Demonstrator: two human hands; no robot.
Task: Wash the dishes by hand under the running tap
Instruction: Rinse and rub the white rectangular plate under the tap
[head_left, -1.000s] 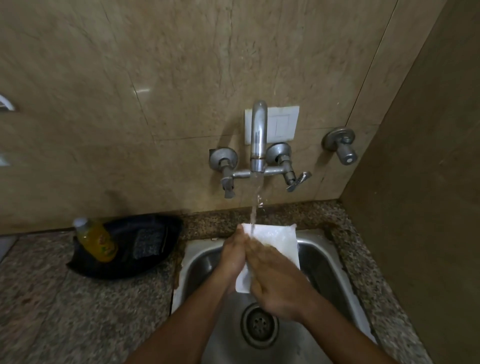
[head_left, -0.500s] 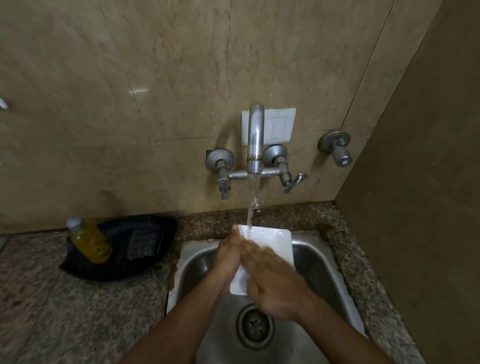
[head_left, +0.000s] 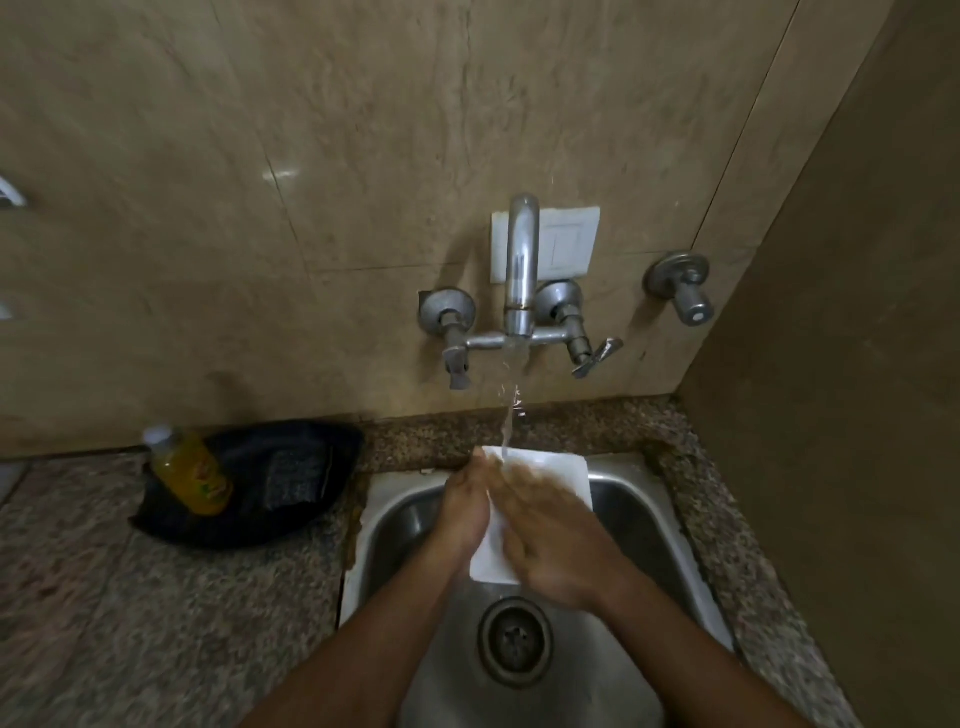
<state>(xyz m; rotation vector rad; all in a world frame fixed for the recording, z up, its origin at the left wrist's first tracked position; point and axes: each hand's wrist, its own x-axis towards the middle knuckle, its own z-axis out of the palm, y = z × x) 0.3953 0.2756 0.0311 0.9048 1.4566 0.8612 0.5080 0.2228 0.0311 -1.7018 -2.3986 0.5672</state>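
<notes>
**Two hands on a white dish under the tap**

One white rectangular dish (head_left: 540, 478) over the steel sink (head_left: 644, 514), under the tap (head_left: 521, 270) stream. Gripped along its left edge by left hand (head_left: 462, 512); right hand (head_left: 550, 540) flat across its face, fingers extended, blurred. Beside the sink on the granite surface (head_left: 104, 613): black tray (head_left: 291, 499) with yellow bottle (head_left: 189, 475).

Lower left of frame: black oval plastic tray (head_left: 291, 525) on speckled granite counter (head_left: 130, 613) w/ yellow liquid bottle, white cap (head_left: 189, 475) leaning in it, dark scrub pad (head_left: 296, 475) beside the bottle. Centre: white wall switch plate (head_left: 569, 241) on beige marble wall tiles (head_left: 322, 130). Right of centre: separate round metal wall valve (head_left: 680, 286).
</notes>
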